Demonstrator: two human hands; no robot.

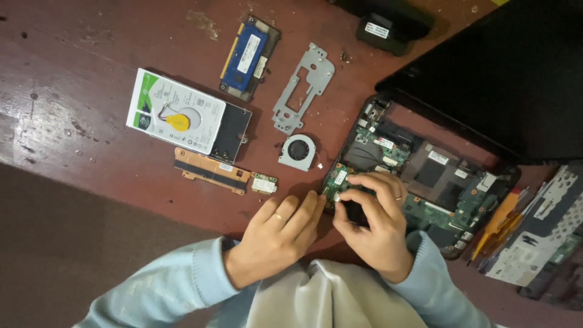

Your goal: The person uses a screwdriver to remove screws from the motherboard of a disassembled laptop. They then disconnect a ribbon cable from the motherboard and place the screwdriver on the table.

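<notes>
The person is wearing pale blue knitted sleeves with ribbed cuffs; the left hand [276,234] is bearing a gold ring; the right hand [373,228] is wearing one too.

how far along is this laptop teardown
Done: hard drive, memory module, metal bracket, fan and copper heatsink lie out on the table. In hand: left hand and right hand work at the green motherboard edge. Left: the board sits in the laptop base.
</notes>
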